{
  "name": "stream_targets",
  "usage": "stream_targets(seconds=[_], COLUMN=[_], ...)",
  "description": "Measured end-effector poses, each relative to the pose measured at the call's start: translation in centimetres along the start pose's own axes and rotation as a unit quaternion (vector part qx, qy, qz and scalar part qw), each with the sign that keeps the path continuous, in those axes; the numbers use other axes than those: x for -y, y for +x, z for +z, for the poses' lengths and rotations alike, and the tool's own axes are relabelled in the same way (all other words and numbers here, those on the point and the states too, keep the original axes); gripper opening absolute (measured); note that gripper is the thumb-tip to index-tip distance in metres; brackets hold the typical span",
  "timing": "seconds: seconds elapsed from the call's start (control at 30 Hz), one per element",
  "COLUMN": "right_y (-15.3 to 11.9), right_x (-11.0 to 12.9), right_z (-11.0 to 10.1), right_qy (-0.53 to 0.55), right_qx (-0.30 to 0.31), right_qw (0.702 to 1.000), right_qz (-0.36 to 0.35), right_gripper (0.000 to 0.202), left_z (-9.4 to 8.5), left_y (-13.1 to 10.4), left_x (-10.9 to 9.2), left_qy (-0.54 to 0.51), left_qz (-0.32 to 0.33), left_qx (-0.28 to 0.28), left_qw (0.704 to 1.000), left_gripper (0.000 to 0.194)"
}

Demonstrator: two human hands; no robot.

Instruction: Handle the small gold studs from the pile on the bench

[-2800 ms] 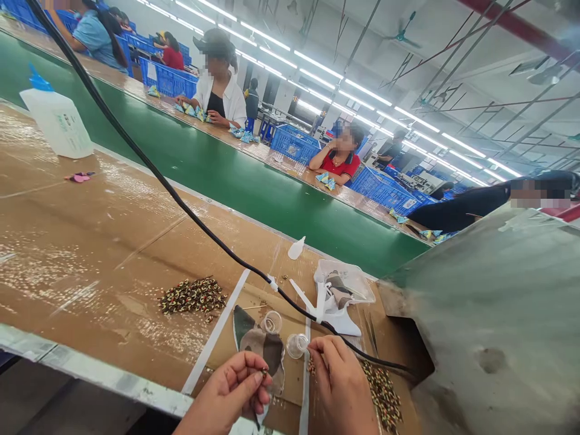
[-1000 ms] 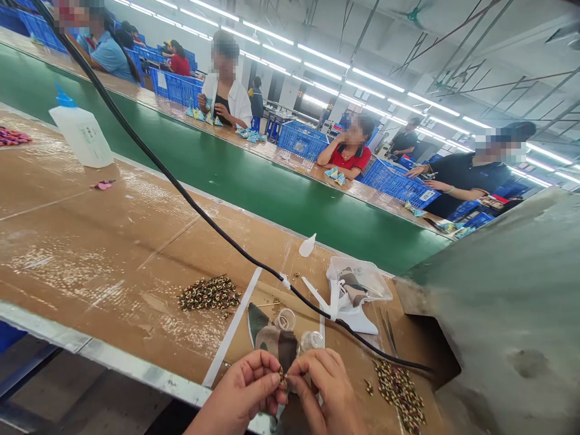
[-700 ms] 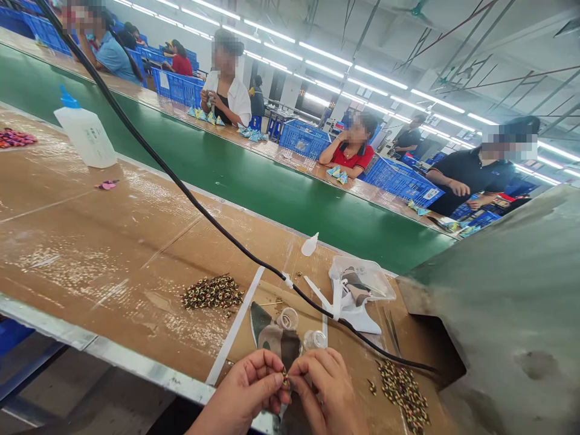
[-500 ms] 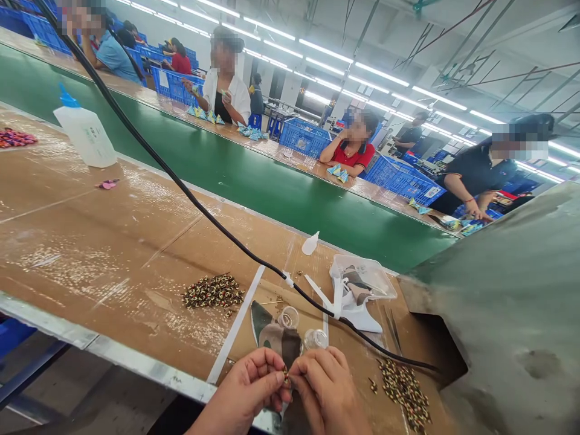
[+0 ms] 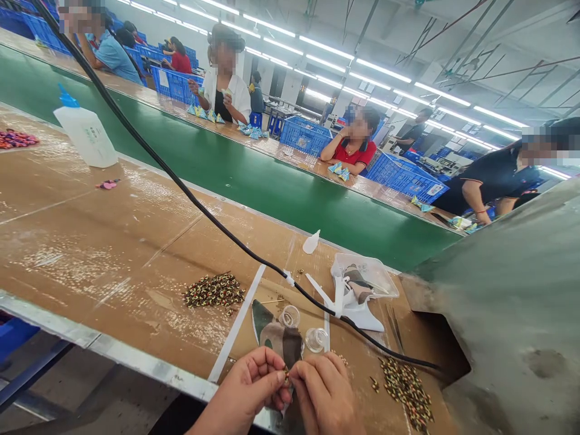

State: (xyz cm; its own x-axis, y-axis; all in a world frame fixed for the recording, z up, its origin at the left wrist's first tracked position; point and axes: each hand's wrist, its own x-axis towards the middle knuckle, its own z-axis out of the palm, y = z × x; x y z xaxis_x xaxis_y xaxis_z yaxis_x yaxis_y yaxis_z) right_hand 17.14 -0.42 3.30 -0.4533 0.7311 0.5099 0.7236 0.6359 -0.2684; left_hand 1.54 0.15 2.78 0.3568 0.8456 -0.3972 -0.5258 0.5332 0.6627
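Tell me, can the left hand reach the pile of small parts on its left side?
Probably yes. The left hand pinches a tiny piece with the right hand, but only bare cardboard lies between it and the pile.

From my end the big change is the right hand (image 5: 324,396): a few seconds back it's off to the right, up by the clear cap (image 5: 316,339), and now it's come in to meet the left hand (image 5: 254,396), both sets of fingertips pinched on one tiny patterned piece (image 5: 286,377). Across the green belt (image 5: 254,181), the person in the white jacket (image 5: 224,96) has lifted their hands off the bench up to chest height. The person in black (image 5: 492,178) on the far right has leaned down lower over the bench since a second ago.
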Motion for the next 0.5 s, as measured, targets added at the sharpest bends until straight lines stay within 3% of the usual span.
stream_targets(seconds=[0.27, 0.5], right_y=[-0.39, -0.93], right_x=[-0.20, 0.06], right_z=[-0.22, 0.22], right_qy=[0.068, 0.066], right_qx=[-0.004, -0.012], right_qw=[0.997, 0.995], right_qz=[0.048, 0.078], right_gripper=[0.014, 0.016], left_z=[-0.26, -0.06], left_y=[-0.01, -0.13], left_x=[0.07, 0.09], left_qy=[-0.003, 0.009], left_qz=[-0.007, -0.001], left_qx=[-0.004, -0.007], left_qw=[1.000, 1.000], left_gripper=[0.022, 0.018])
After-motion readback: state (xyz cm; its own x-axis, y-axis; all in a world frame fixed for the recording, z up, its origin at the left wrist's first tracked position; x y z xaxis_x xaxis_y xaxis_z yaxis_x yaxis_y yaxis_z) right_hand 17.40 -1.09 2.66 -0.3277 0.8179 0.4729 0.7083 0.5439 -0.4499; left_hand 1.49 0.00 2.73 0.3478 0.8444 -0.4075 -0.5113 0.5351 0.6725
